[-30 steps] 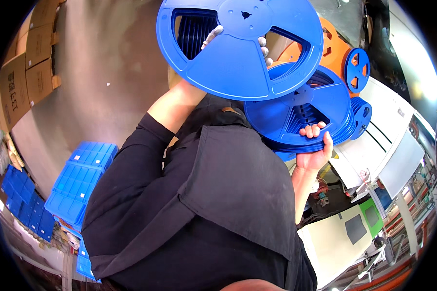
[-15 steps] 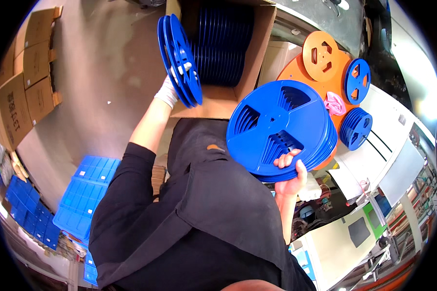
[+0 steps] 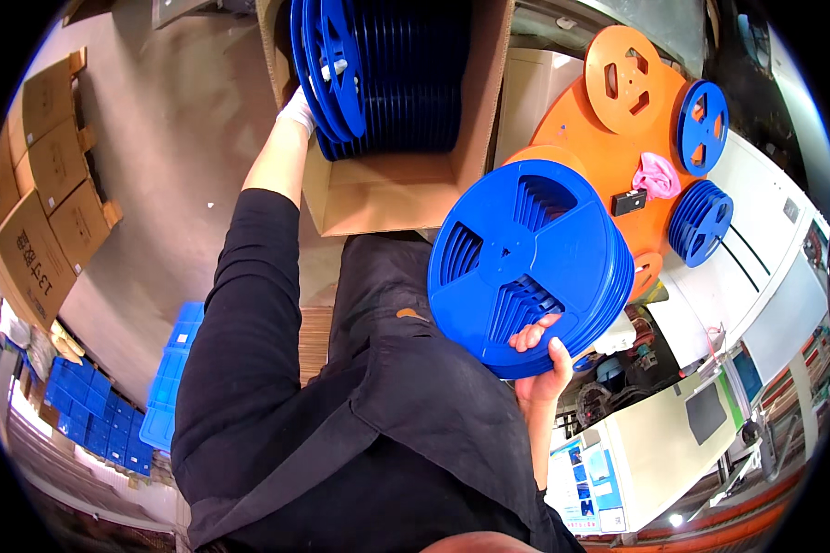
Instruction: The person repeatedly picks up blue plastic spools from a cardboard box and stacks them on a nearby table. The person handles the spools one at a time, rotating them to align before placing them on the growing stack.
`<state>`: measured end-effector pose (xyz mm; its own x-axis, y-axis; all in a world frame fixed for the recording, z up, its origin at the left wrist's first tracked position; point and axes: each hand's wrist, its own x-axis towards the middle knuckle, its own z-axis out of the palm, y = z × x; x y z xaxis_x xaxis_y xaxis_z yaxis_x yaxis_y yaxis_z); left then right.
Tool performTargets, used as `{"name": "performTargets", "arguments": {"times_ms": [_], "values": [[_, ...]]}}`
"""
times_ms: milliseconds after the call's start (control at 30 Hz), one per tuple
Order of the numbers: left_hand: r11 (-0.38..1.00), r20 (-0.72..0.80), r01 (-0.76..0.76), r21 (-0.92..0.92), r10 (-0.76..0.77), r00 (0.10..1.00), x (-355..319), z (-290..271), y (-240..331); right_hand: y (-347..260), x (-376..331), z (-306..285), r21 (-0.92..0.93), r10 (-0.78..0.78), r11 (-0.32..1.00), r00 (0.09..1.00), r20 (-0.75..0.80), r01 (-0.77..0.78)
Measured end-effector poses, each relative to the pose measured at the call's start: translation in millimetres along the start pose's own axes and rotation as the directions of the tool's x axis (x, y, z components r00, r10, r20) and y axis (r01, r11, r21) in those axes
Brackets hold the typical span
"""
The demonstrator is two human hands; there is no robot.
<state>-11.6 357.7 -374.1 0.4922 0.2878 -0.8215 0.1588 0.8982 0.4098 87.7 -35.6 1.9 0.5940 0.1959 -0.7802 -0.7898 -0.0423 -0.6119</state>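
Warehouse floor, cardboard box (image 3: 387, 189) top centre; left hand (image 3: 297, 109) grips blue reels (image 3: 327, 64) there, right hand (image 3: 542, 364) clutches reel stack (image 3: 526, 267) mid-frame.

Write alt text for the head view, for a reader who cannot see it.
The left hand holds blue reels upright at an open cardboard box already filled with blue reels, while the right hand supports a stack of blue reels. Orange reels lie on the right.
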Motion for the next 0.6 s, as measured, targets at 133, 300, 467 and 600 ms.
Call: {"name": "performTargets", "arguments": {"times_ms": [133,300,467,600], "values": [[0.995,-0.068,0.097,-0.009,-0.098,0.993,12,-3,-15,0,-1,-3,0.014,0.028,1.0,0.999,-0.026,-0.027],[0.977,-0.34,0.156,-0.144,-0.197,0.919,-18,0,-36,-2,-1,-5,0.009,-0.002,1.0,1.0,0.0,0.002],[0.984,-0.369,0.155,-0.093,-0.179,0.912,-86,-35,-110,-11,7,-21,0.128,-0.103,0.989,0.977,0.188,0.079],[0.963,-0.355,0.27,-0.017,-0.258,0.898,-136,-43,-149,-32,10,-32,0.333,-0.207,0.939,0.918,0.34,0.088]]}}
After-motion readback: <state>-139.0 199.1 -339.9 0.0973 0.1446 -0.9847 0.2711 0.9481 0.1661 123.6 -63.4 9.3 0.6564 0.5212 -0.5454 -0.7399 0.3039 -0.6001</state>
